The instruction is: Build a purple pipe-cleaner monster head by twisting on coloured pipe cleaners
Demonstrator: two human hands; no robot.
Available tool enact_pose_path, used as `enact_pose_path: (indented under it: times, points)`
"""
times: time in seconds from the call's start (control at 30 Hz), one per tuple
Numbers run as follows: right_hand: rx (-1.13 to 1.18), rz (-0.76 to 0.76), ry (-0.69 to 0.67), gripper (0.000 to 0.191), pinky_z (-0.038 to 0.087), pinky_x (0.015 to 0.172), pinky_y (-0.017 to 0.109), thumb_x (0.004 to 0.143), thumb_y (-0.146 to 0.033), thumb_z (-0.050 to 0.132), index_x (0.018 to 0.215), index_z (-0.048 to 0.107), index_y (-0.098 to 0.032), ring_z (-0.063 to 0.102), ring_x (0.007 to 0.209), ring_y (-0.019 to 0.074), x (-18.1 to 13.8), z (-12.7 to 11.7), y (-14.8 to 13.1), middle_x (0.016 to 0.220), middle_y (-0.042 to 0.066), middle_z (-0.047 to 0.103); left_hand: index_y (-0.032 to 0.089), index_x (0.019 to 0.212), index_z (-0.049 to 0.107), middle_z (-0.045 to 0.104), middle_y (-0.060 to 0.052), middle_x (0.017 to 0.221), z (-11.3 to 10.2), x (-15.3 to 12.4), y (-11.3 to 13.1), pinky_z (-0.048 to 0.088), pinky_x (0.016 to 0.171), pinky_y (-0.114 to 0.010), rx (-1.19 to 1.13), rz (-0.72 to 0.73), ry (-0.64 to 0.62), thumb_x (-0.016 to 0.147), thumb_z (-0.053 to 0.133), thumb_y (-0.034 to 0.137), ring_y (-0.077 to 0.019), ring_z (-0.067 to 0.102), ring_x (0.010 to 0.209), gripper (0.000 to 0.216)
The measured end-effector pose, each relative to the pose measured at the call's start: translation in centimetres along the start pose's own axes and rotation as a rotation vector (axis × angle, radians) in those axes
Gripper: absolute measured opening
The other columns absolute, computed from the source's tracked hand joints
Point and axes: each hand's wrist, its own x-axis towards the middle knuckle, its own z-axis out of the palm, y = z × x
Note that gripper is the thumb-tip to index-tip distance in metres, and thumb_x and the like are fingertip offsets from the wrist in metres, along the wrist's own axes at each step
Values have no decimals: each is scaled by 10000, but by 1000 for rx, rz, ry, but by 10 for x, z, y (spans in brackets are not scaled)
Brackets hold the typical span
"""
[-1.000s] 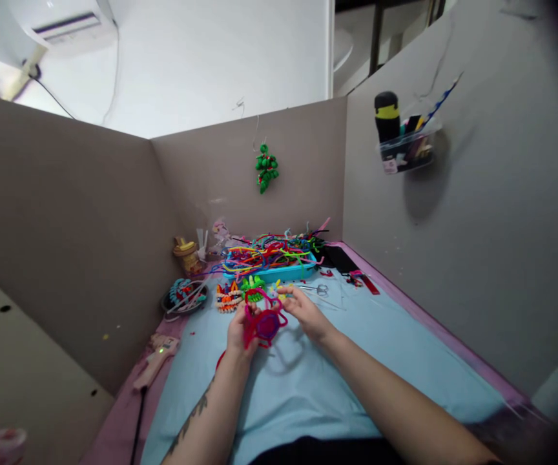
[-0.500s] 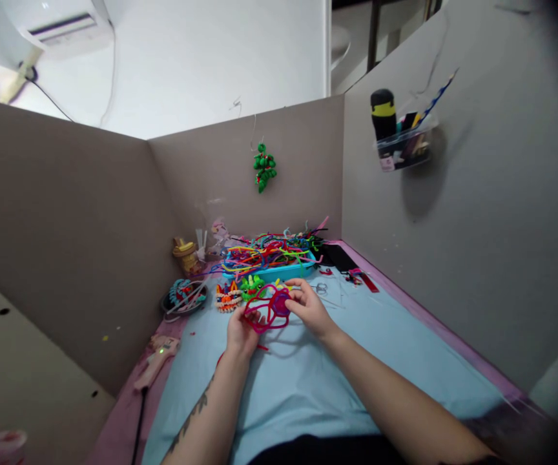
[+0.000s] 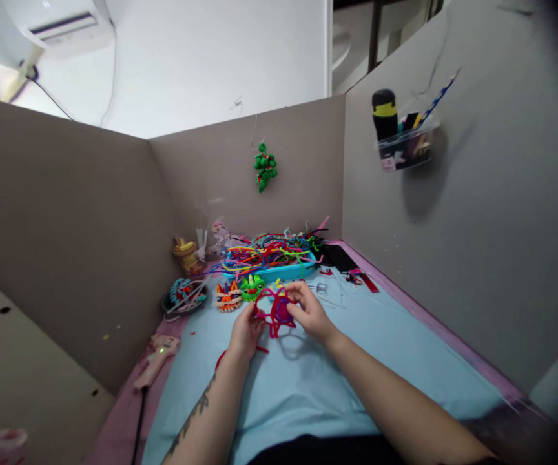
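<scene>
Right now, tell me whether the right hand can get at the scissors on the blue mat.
Probably yes: the scissors lie just beyond the right hand, nothing between, though its fingers hold the pink pipe-cleaner shape.

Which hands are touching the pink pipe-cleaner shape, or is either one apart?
Touching, both. The head view shows the left hand and the right hand gripping the pink pipe-cleaner shape from opposite sides, with no gap visible.

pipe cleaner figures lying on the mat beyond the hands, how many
2: an orange figure beyond the left hand, and a green figure just to its right. The held pink piece may hide more.
</scene>
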Motion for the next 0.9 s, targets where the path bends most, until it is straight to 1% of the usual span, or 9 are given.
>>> enact_pose_path:
  times: [0.07, 0.13, 0.23, 0.33, 0.43, 0.5, 0.57, 0.67, 0.9]
  points:
    - [-60, -20, 38, 262, 422, 653, 251, 753, -153, 491, 1002, 438, -217, 508, 705, 129, 1, -2, 1, 776, -13, 493, 188, 785, 582, 611, 1, 770, 2, -2, 1, 400, 581, -223, 86, 109, 50, 647, 681, 382, -118, 565, 651, 258]
    - [-143, -46, 44, 257, 418, 663, 255, 743, -137, 490, 983, 440, -212, 499, 697, 128, 3, -5, 2, 757, -19, 482, 205, 842, 611, 623, -18, 881, 4, -7, 3, 413, 671, -235, 261, 322, 82, 676, 661, 393, -146, 574, 799, 256]
    - [-244, -82, -13, 267, 411, 653, 254, 724, -104, 468, 968, 435, -208, 484, 662, 123, 5, -10, 5, 726, -30, 470, 179, 804, 653, 642, -47, 851, 7, -14, 4, 410, 771, -273, 528, 526, -57, 710, 627, 405, -187, 562, 860, 246]
    - [-361, -119, -81, 301, 420, 689, 281, 703, -84, 463, 979, 456, -204, 499, 707, 141, 6, -13, 6, 767, -10, 498, 164, 772, 674, 656, -42, 775, 8, -18, 1, 418, 751, -285, 615, 463, -251, 722, 618, 403, -186, 565, 775, 251]
    - [-504, -199, -122, 329, 414, 795, 345, 707, -96, 499, 1016, 493, -209, 506, 852, 189, 6, -12, 5, 885, 37, 537, 145, 695, 673, 648, -25, 678, 10, -18, -4, 415, 684, -262, 555, 353, -335, 687, 666, 367, -159, 552, 668, 222]
    - [-557, -270, -85, 326, 379, 880, 397, 727, -120, 522, 1038, 506, -218, 482, 970, 225, 6, -11, 4, 985, 67, 543, 138, 653, 656, 632, -9, 628, 11, -17, -7, 406, 650, -237, 422, 303, -278, 633, 721, 323, -133, 538, 616, 197]
    - [-577, -318, 46, 277, 348, 922, 427, 760, -147, 520, 1027, 518, -221, 460, 1031, 244, 5, -10, 3, 1032, 85, 534, 148, 669, 637, 624, 10, 634, 11, -15, -7, 402, 648, -215, 298, 302, -186, 602, 747, 297, -112, 538, 614, 197]
    - [-562, -324, 177, 174, 379, 884, 415, 801, -189, 506, 969, 539, -217, 485, 986, 238, 5, -9, 4, 969, 86, 539, 172, 734, 602, 630, 20, 702, 11, -13, -5, 419, 676, -220, 188, 279, -104, 609, 743, 307, -106, 561, 660, 232]
    - [-522, -264, -45, 193, 452, 732, 336, 775, -274, 603, 957, 576, -217, 548, 800, 201, 1, 5, 8, 842, 56, 612, 149, 702, 550, 634, -1, 707, 11, -12, 0, 454, 718, -283, -9, 184, -40, 546, 787, 278, -131, 596, 702, 312]
